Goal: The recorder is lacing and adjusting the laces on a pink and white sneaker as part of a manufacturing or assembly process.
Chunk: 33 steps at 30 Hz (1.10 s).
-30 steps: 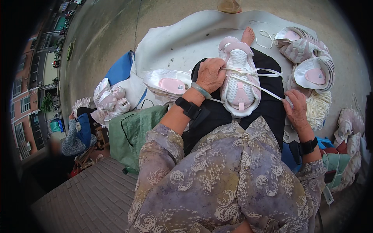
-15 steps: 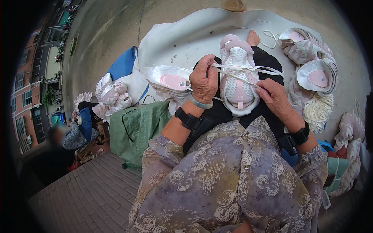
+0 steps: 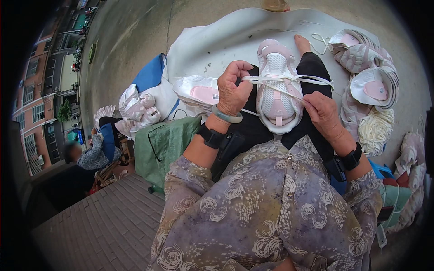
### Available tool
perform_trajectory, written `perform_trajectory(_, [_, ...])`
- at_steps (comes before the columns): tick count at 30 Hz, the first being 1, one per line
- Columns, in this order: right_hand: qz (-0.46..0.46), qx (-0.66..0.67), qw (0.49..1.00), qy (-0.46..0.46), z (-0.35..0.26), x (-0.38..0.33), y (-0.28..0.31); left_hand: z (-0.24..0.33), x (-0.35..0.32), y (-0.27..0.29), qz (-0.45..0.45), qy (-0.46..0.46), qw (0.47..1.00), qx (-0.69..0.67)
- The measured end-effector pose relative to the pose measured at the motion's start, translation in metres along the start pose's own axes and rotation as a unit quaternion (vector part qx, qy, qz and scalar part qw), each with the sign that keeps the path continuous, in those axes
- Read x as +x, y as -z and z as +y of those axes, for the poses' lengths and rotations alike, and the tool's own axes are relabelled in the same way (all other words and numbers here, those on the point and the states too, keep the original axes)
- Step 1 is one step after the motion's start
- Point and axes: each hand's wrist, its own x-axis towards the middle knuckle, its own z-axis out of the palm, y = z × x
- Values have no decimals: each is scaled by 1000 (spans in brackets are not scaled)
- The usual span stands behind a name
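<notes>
Since half a second before, both hands had shifted along the lace: the left hand (image 3: 233, 88) had stayed beside the shoe's left edge with its fist tighter, while the right hand (image 3: 322, 113) had dropped lower against the shoe's right side. That left hand was curled shut on the white lace (image 3: 289, 80), pulling it out to the left across the upper. The right hand's fingers were pinched closed on the same lace where it met the shoe's right edge. The pink and white shoe (image 3: 276, 92) lay sole-down on the person's lap, toe pointing away, resting on black trousers (image 3: 253, 131). A pale green bangle (image 3: 227, 117) and a black wrist strap (image 3: 210, 135) sat on the left wrist; another black strap (image 3: 351, 158) circled the right one. A bare foot (image 3: 302, 44) showed just beyond the shoe's toe. Under the legs spread a white sheet (image 3: 217, 40) on the concrete ground. More pink and white shoes (image 3: 201, 92) lay just left of the left hand, and another pile (image 3: 366, 67) lay to the right, near a bundle of cream laces (image 3: 376, 128). A green sack (image 3: 162, 147) sat by the left elbow. Farther left, another person in grey (image 3: 92, 153) sat bent over near further shoes (image 3: 138, 108)
</notes>
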Motion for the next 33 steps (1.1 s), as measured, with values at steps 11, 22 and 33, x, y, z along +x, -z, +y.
perform_trajectory(11, [83,-270,945,163,-15,-24,78,-29,8,-7,-40,149,967,-203])
perform_trajectory(22, [-15,-237,971,-17,22,-123,96,-42,1,-21,-94,121,985,-82])
perform_trajectory(33, [-22,-49,999,1,-28,27,-5,-23,1,-45,-38,-197,936,290])
